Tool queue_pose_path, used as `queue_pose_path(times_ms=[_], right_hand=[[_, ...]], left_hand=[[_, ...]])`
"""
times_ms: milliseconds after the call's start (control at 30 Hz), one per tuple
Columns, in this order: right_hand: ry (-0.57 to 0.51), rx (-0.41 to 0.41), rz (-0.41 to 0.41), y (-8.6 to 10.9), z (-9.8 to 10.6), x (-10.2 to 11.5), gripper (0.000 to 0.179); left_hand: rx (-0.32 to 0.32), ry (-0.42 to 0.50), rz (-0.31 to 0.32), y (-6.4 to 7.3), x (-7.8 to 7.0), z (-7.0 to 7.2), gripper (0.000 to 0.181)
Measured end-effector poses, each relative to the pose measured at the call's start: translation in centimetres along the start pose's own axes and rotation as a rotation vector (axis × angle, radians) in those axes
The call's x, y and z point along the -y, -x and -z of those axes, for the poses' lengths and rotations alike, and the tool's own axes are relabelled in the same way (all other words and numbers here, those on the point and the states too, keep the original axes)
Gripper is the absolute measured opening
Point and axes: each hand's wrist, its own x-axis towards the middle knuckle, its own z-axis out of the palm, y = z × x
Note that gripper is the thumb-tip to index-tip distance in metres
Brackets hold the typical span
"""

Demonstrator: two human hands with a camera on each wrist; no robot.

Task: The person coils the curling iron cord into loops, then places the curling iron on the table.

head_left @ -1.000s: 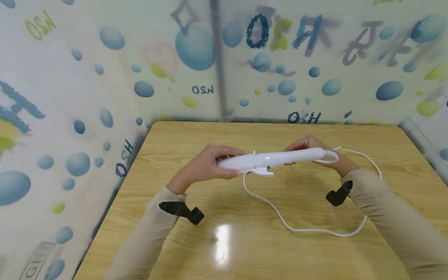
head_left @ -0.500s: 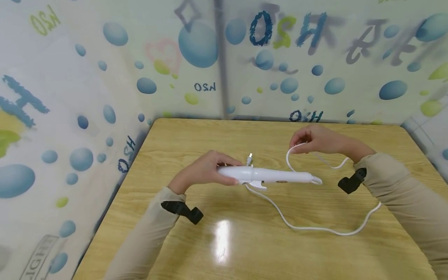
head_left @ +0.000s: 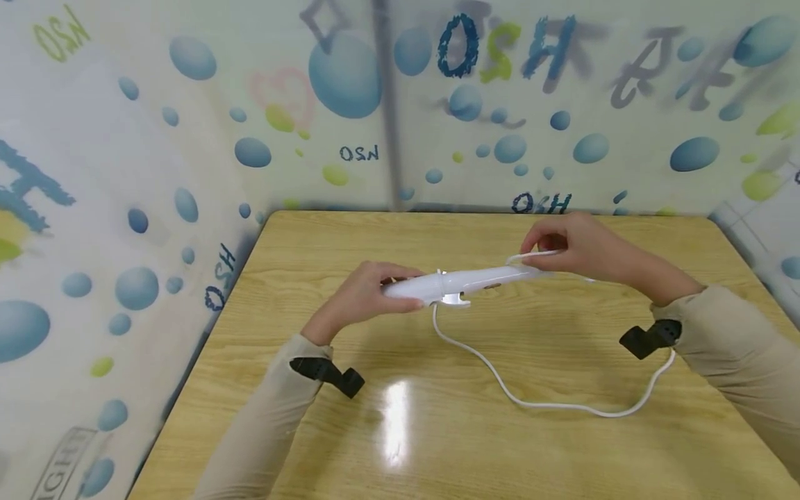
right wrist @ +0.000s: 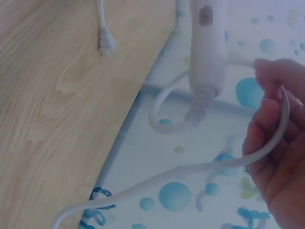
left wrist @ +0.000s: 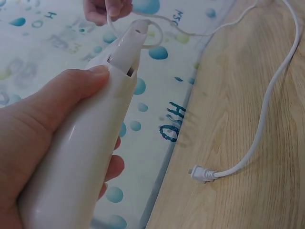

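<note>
A long white wand-shaped appliance with a power cord is held above the table. My left hand grips its thicker end, with the thumb along the upper side in the left wrist view. At the narrow end, my right hand pinches the white cord between thumb and fingers. Below that end the cord bends in a loop from a ribbed sleeve. An oval button shows on the narrow handle. The head view hides the narrow tip behind the right hand.
The cord's two-prong plug lies on the wooden table. More cord curves across the tabletop towards the right sleeve. Walls with printed bubbles stand behind and to the left. Each wrist carries a black camera mount.
My right hand has left the appliance's narrow end, moved right and taken hold of the cord. The appliance dipped, then rose again in my left hand.
</note>
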Motion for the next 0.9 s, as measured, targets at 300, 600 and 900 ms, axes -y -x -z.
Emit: queue_pose_path(times_ms=[300,600,900], right_hand=[[0.106,-0.091,0.195,2.0,-0.4,0.7,0.038],[-0.056,-0.193,0.158,3.1,-2.3,0.2,0.049],[-0.363,-0.253,0.158,4.1,-4.2,-0.4,0.048]], left_hand=[[-0.193,0.054,0.051,0.0,0.2,0.0,0.041],[-0.257,0.143,0.053,0.4,0.2,0.3,0.041],[-0.27,0.177,0.027,0.4,-2.2,1.4,0.04]])
